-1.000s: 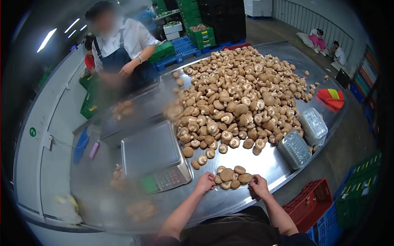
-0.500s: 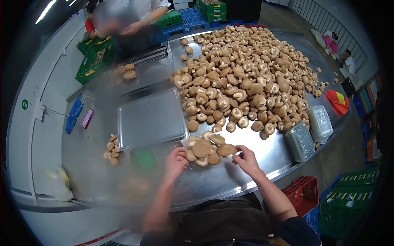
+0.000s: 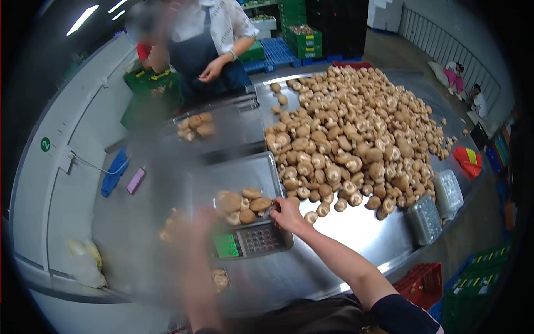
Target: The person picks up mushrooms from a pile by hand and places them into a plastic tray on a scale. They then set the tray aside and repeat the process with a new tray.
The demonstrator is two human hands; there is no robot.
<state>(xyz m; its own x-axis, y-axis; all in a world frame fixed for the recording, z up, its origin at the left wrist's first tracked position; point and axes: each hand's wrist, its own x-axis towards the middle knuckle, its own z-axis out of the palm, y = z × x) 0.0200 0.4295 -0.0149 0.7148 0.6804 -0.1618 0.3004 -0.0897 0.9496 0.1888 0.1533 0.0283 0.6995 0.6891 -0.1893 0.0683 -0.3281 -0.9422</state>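
Observation:
A small batch of shiitake mushrooms (image 3: 245, 204) lies over the metal weighing pan (image 3: 250, 168) of a scale, most likely in a clear tray whose edges hardly show. At the batch's right end, my right hand (image 3: 286, 214) has its fingers closed by the outermost mushroom. My left hand (image 3: 200, 220) is at the left end of the batch, behind a hazy smear that hides its fingers. In front of the pan sit the scale's green-lit display (image 3: 226, 245) and its keypad (image 3: 261, 239).
A large mushroom heap (image 3: 356, 139) covers the steel table's (image 3: 356, 234) far right. Stacked clear plastic trays (image 3: 425, 220) stand at its right edge. Across the table is a person (image 3: 208, 44) beside a second scale with mushrooms (image 3: 196, 126). A red crate (image 3: 421, 284) stands low right.
Both hands have moved the mushroom batch forward and left, from the table's front to over the weighing pan. The view has shifted, and the scale's display and keypad now show clearly.

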